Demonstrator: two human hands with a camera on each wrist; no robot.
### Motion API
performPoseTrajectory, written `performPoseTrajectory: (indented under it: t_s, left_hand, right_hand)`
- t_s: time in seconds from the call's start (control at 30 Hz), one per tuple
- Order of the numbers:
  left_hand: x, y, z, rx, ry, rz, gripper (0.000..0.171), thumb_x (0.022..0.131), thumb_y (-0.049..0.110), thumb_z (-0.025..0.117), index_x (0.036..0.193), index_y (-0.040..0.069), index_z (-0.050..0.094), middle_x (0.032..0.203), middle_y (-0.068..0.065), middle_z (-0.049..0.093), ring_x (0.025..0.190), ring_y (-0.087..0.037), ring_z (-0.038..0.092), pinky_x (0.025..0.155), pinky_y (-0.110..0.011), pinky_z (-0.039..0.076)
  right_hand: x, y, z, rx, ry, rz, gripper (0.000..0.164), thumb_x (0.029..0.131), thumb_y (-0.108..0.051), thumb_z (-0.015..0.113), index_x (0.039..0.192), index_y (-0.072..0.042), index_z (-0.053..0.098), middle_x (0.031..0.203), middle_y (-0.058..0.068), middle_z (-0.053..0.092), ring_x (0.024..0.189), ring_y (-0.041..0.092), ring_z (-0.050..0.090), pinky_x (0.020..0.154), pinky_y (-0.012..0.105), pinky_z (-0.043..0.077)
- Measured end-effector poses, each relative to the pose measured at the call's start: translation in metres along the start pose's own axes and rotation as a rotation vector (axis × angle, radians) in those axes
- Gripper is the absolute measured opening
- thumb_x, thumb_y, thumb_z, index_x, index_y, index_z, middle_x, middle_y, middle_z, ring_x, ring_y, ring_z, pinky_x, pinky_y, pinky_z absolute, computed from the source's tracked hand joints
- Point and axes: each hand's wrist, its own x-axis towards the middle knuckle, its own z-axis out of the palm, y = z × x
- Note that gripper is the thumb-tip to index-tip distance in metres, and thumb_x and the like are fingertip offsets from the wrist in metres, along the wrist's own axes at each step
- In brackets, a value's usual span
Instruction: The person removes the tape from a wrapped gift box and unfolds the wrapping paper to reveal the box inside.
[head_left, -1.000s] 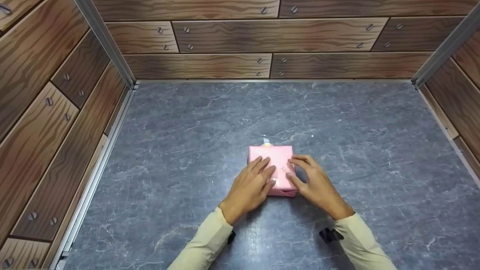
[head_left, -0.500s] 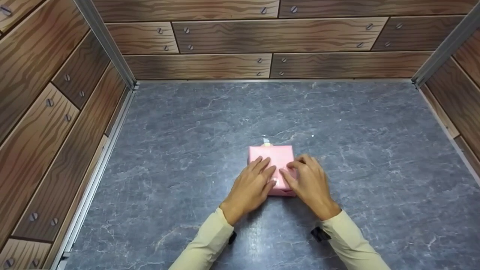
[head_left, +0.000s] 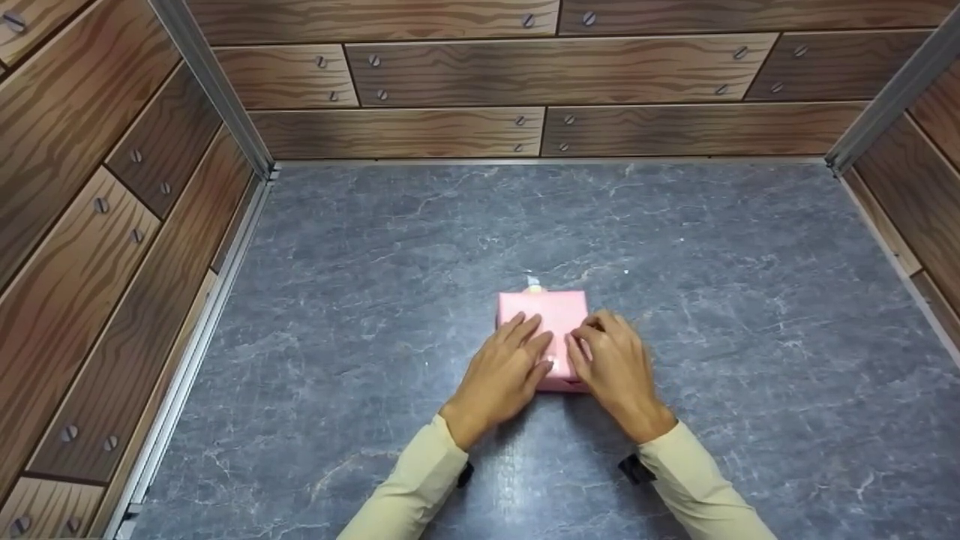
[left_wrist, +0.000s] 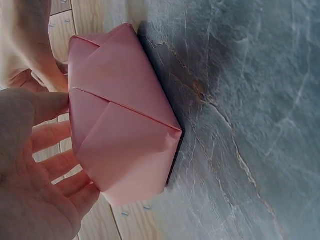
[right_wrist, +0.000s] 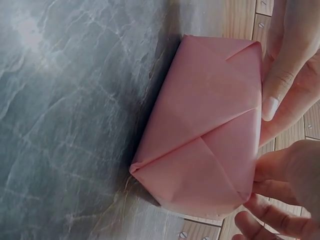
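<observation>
Across the near side of the grey, white-veined surface [head_left: 360,315] reach two cream sleeves [head_left: 409,480], with two black wrist pieces [head_left: 636,469] beside them. Of two hands, the left hand [head_left: 499,371] lies with fingers extended on top of one pink wrapped box [head_left: 547,304], which sits on the surface; the right hand [head_left: 619,367] has bent fingers at the box's right edge, and whether they pinch anything I cannot tell. Just behind the box is one small pale object [head_left: 534,285], partly hidden. Farther off, two metal posts [head_left: 215,88] mark the corners between three plank-patterned walls [head_left: 442,131].
</observation>
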Motion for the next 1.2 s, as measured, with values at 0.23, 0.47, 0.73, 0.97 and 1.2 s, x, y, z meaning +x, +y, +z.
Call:
performPoseTrajectory:
  t_s: [0.23,0.47,0.73,0.97,1.2]
  left_hand:
    - [0.0,0.0,0.0,-0.016,0.007,0.001,0.038,0.103,0.027,0.058,0.135,0.007,0.064,0.148,-0.014,0.053,0.141,-0.032,0.044,0.118,-0.042,0.034]
    - [0.0,0.0,0.0,-0.018,0.014,0.003,0.038,0.103,0.027,0.059,0.134,0.007,0.064,0.146,-0.014,0.055,0.141,-0.033,0.045,0.118,-0.042,0.034]
    - [0.0,0.0,-0.001,-0.022,0.005,-0.001,0.038,0.103,0.027,0.059,0.134,0.007,0.064,0.146,-0.014,0.055,0.141,-0.033,0.045,0.118,-0.043,0.035]
    - [0.002,0.001,-0.001,-0.043,-0.026,-0.025,0.038,0.104,0.027,0.057,0.136,0.007,0.063,0.148,-0.014,0.053,0.142,-0.033,0.043,0.119,-0.043,0.032]
    - [0.002,0.002,-0.002,-0.059,-0.048,-0.04,0.039,0.104,0.027,0.058,0.137,0.007,0.063,0.15,-0.014,0.051,0.143,-0.032,0.041,0.12,-0.043,0.031]
  right_hand:
    - [-0.001,0.003,0.0,0.027,0.012,0.004,0.01,0.082,-0.007,0.079,0.075,-0.002,0.074,0.086,0.01,0.064,0.077,0.031,0.061,0.068,0.046,0.054]
    - [-0.002,0.006,-0.002,0.057,0.015,0.024,0.01,0.082,-0.007,0.079,0.075,-0.002,0.074,0.09,0.01,0.065,0.081,0.03,0.062,0.069,0.045,0.055]
    - [-0.001,0.009,-0.005,0.13,-0.015,0.101,0.005,0.083,-0.004,0.078,0.081,0.0,0.076,0.095,0.011,0.069,0.089,0.033,0.065,0.077,0.048,0.054]
    - [-0.002,0.014,-0.007,0.166,-0.01,0.133,0.006,0.084,-0.005,0.077,0.083,0.002,0.076,0.097,0.012,0.069,0.093,0.032,0.066,0.08,0.047,0.054]
    - [-0.003,0.019,-0.011,0.179,-0.003,0.181,0.004,0.083,-0.004,0.078,0.082,0.0,0.076,0.096,0.011,0.07,0.091,0.031,0.068,0.08,0.047,0.054]
